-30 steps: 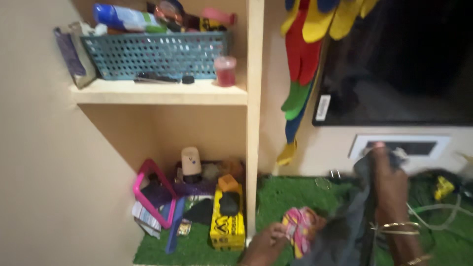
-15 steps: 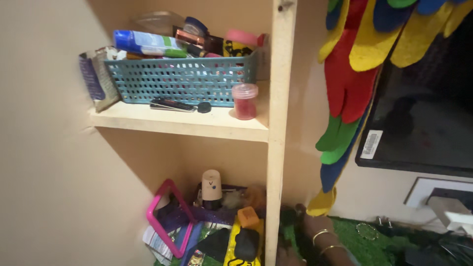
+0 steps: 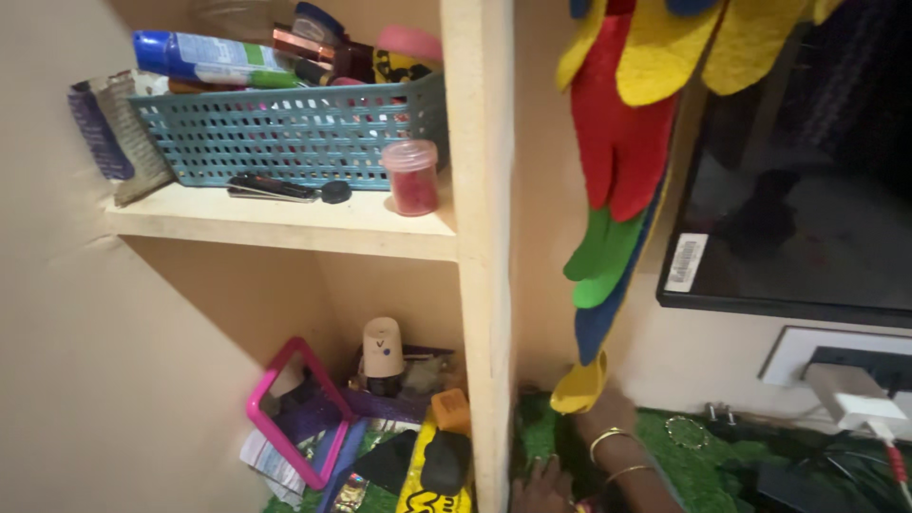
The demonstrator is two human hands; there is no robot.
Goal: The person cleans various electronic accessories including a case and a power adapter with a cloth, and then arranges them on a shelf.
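Since half a second ago the view has swung right; both hands sit bottom centre on the green mat [image 3: 731,456], right hand [image 3: 608,413] bangled, left hand [image 3: 541,489] nearest the shelf post [image 3: 480,285], grips unreadable.

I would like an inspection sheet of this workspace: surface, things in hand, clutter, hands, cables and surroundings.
Surface: green artificial grass mat on the lower ledge.
Things in hand: nothing seen clearly; both hands are low on the mat beside the shelf post.
Clutter: pink-framed mirror, yellow box, roll-on bottle below; teal basket and red-filled jar above.
Hands: right hand with gold bangles; left hand mostly cut off; grips cannot be told.
Cables: white plug with cord in wall socket.
Surroundings: dark screen, coloured felt hanging.
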